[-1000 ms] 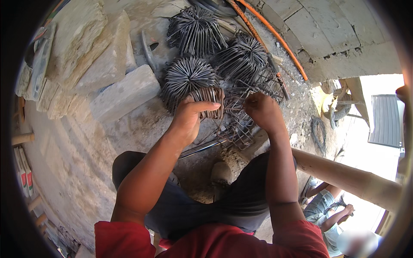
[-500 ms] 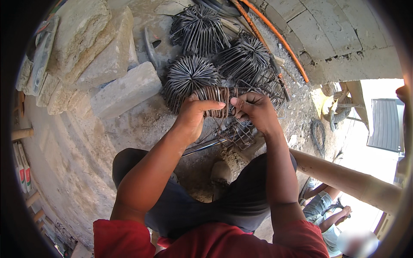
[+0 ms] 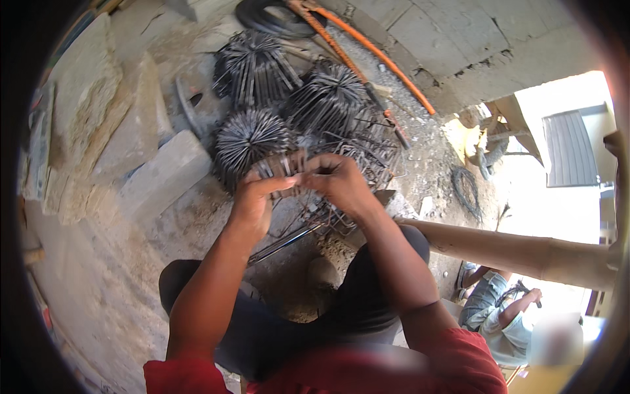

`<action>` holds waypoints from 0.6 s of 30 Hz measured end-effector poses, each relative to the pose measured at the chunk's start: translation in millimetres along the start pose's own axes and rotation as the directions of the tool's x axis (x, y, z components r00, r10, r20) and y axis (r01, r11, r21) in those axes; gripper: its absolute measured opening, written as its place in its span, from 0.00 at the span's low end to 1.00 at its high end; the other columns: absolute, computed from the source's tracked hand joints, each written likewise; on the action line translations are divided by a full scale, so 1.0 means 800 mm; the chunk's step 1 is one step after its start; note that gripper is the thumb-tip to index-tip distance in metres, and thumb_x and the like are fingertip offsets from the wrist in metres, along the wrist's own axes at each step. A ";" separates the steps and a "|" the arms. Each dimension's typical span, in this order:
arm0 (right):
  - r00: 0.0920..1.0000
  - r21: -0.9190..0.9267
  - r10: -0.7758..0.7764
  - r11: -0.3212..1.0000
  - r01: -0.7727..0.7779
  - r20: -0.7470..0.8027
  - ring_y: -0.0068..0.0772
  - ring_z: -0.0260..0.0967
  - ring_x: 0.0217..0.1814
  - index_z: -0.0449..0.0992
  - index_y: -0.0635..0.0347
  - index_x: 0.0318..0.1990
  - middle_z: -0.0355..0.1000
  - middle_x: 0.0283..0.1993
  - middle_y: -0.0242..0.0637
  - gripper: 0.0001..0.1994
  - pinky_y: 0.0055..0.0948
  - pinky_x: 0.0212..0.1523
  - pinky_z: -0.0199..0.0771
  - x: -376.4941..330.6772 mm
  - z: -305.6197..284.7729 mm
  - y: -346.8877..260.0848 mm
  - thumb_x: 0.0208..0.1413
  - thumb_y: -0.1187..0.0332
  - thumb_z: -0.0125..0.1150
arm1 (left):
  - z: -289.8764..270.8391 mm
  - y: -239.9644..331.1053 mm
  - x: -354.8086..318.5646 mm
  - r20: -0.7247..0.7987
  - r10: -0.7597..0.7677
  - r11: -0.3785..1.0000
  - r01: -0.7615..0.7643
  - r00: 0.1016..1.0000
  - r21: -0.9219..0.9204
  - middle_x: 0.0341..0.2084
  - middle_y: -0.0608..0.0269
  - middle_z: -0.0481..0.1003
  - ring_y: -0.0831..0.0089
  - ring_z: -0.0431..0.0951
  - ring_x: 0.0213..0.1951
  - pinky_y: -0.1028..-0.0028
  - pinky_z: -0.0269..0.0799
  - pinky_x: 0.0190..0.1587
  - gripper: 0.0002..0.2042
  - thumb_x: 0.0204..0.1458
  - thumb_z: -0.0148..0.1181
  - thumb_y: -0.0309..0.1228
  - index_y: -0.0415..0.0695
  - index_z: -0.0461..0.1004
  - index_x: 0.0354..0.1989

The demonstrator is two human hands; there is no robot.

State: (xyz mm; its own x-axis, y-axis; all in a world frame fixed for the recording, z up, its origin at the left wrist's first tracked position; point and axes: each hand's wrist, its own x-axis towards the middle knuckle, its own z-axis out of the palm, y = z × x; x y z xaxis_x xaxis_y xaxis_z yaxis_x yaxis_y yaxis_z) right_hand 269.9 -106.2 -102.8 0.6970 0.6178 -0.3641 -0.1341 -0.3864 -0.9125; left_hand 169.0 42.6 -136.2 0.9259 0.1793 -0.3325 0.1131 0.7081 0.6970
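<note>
My left hand (image 3: 252, 200) is closed around a bundle of rusty bent steel rings (image 3: 283, 165), like rebar stirrups, its thumb lying along the near side. At the bundle's right end, my right hand (image 3: 338, 185) has its fingers curled in against the rings, close to the left thumb. Its fingertips are partly hidden, so I cannot make out how many rings they grip. Just beyond the hands stand three dark stacks of bent steel rings, a near one (image 3: 252, 139), a far one (image 3: 257, 62) and a right one (image 3: 333, 92). Loose tangled bent rods (image 3: 364, 152) lie beside them.
Broken stone slabs (image 3: 85, 111) and a pale block (image 3: 165, 176) lie at the left. An orange-handled long tool (image 3: 387, 65) rests behind the stacks. A thick round pole (image 3: 512, 253) crosses at the right. Beyond it a person (image 3: 495, 315) sits holding dark strands.
The whole view has shifted, so the stacks and hands appear further left. My right hand has come closer to my left thumb at the bundle's end. The bundle stays in my left hand.
</note>
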 end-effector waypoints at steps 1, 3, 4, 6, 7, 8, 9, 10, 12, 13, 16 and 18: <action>0.999 -0.015 0.033 0.999 -0.034 -0.022 0.20 0.69 0.32 0.79 0.65 0.31 0.75 0.30 0.31 0.04 0.24 0.36 0.69 0.000 -0.001 0.001 0.48 0.76 0.66 | -0.001 0.000 -0.001 0.083 0.043 0.998 -0.039 0.996 -0.048 0.42 0.61 0.77 0.71 0.74 0.47 0.72 0.65 0.54 0.19 0.44 0.57 0.25 0.38 0.75 0.48; 0.999 -0.005 -0.011 1.000 0.011 -0.042 0.22 0.70 0.33 0.80 0.65 0.30 0.76 0.29 0.34 0.05 0.25 0.37 0.69 0.001 -0.004 0.002 0.45 0.73 0.68 | 0.000 0.000 0.002 0.058 0.021 0.999 -0.019 0.998 -0.035 0.45 0.61 0.76 0.68 0.74 0.49 0.69 0.65 0.55 0.22 0.43 0.58 0.26 0.38 0.74 0.50; 0.994 -0.073 -0.079 0.995 0.074 -0.071 0.24 0.71 0.31 0.81 0.64 0.30 0.76 0.28 0.36 0.07 0.26 0.36 0.70 0.003 -0.003 0.002 0.43 0.71 0.69 | -0.001 -0.001 0.004 0.037 0.002 0.999 -0.001 0.999 -0.038 0.47 0.60 0.75 0.67 0.74 0.50 0.68 0.65 0.55 0.23 0.43 0.58 0.26 0.38 0.73 0.52; 0.993 -0.100 -0.083 0.992 0.075 -0.080 0.26 0.71 0.29 0.80 0.64 0.29 0.75 0.25 0.36 0.08 0.28 0.33 0.69 0.000 -0.006 0.002 0.42 0.69 0.70 | -0.003 -0.004 0.006 0.017 -0.028 0.999 0.028 0.999 -0.033 0.48 0.58 0.75 0.65 0.74 0.51 0.67 0.65 0.56 0.23 0.43 0.57 0.27 0.38 0.72 0.52; 0.997 -0.114 -0.037 0.993 0.030 -0.060 0.26 0.71 0.28 0.80 0.64 0.28 0.74 0.24 0.36 0.08 0.28 0.32 0.69 -0.001 -0.007 0.001 0.43 0.68 0.70 | -0.006 -0.006 0.009 0.003 -0.026 0.999 0.026 1.000 -0.025 0.48 0.58 0.74 0.64 0.74 0.51 0.67 0.65 0.57 0.23 0.43 0.57 0.27 0.37 0.71 0.52; 0.998 -0.089 -0.037 0.996 0.032 -0.054 0.26 0.71 0.28 0.80 0.64 0.27 0.74 0.23 0.35 0.08 0.28 0.32 0.69 -0.004 -0.009 0.000 0.43 0.68 0.70 | -0.008 -0.009 0.011 -0.011 -0.033 0.999 0.032 0.999 -0.027 0.48 0.57 0.74 0.64 0.74 0.51 0.66 0.65 0.57 0.23 0.43 0.57 0.27 0.37 0.71 0.52; 0.999 -0.075 -0.018 0.997 0.016 -0.035 0.26 0.71 0.27 0.79 0.64 0.26 0.73 0.22 0.35 0.08 0.29 0.31 0.70 -0.005 -0.009 -0.001 0.43 0.68 0.69 | -0.010 -0.011 0.014 -0.036 -0.035 0.999 0.034 0.999 -0.029 0.48 0.57 0.74 0.63 0.74 0.51 0.66 0.65 0.57 0.23 0.43 0.57 0.27 0.37 0.71 0.51; 1.000 -0.036 0.007 0.999 -0.008 -0.028 0.26 0.71 0.27 0.79 0.64 0.25 0.73 0.21 0.35 0.08 0.29 0.31 0.70 -0.006 -0.011 -0.002 0.43 0.68 0.69 | -0.012 -0.012 0.015 -0.101 -0.046 0.999 0.044 0.994 -0.022 0.48 0.57 0.74 0.63 0.73 0.51 0.66 0.65 0.57 0.23 0.42 0.58 0.28 0.36 0.71 0.51; 0.999 0.048 0.044 0.998 -0.045 0.012 0.27 0.72 0.27 0.78 0.64 0.24 0.73 0.21 0.35 0.09 0.29 0.31 0.70 -0.007 -0.014 -0.004 0.44 0.67 0.69 | -0.012 -0.013 0.015 -0.039 -0.020 1.000 0.019 0.999 -0.021 0.48 0.56 0.74 0.62 0.73 0.51 0.65 0.65 0.57 0.23 0.42 0.57 0.28 0.36 0.71 0.51; 0.999 -0.062 -0.034 0.997 0.034 0.010 0.28 0.73 0.27 0.78 0.64 0.24 0.73 0.21 0.36 0.09 0.30 0.31 0.70 -0.007 -0.016 -0.004 0.44 0.67 0.69 | -0.009 -0.014 0.016 0.001 -0.005 0.999 0.005 1.000 -0.034 0.48 0.56 0.74 0.61 0.73 0.51 0.64 0.65 0.57 0.23 0.42 0.57 0.29 0.36 0.71 0.51; 0.989 -0.255 -0.149 0.956 0.148 0.014 0.33 0.74 0.28 0.78 0.63 0.24 0.74 0.21 0.39 0.10 0.33 0.32 0.71 -0.008 -0.019 -0.003 0.44 0.65 0.69 | -0.001 -0.011 0.014 0.101 0.015 0.996 -0.006 0.995 -0.088 0.46 0.57 0.75 0.63 0.75 0.49 0.67 0.66 0.57 0.24 0.40 0.58 0.27 0.36 0.71 0.51; 0.997 -0.246 -0.079 0.966 0.078 0.006 0.39 0.75 0.28 0.79 0.63 0.24 0.75 0.22 0.42 0.12 0.36 0.33 0.71 -0.009 -0.018 0.000 0.44 0.63 0.70 | 0.002 -0.012 0.014 0.054 -0.023 0.996 0.027 0.998 -0.085 0.46 0.57 0.75 0.63 0.75 0.49 0.66 0.66 0.56 0.24 0.40 0.58 0.27 0.36 0.71 0.51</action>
State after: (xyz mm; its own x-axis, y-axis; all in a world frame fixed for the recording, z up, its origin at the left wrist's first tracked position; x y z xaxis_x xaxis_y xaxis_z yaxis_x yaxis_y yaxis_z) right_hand 274.8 -120.8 -97.5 0.7011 0.6506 -0.2919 0.0979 -0.4933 -0.8643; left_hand 179.1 36.4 -145.7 0.9412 0.1261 -0.3133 0.1071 0.7684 0.6310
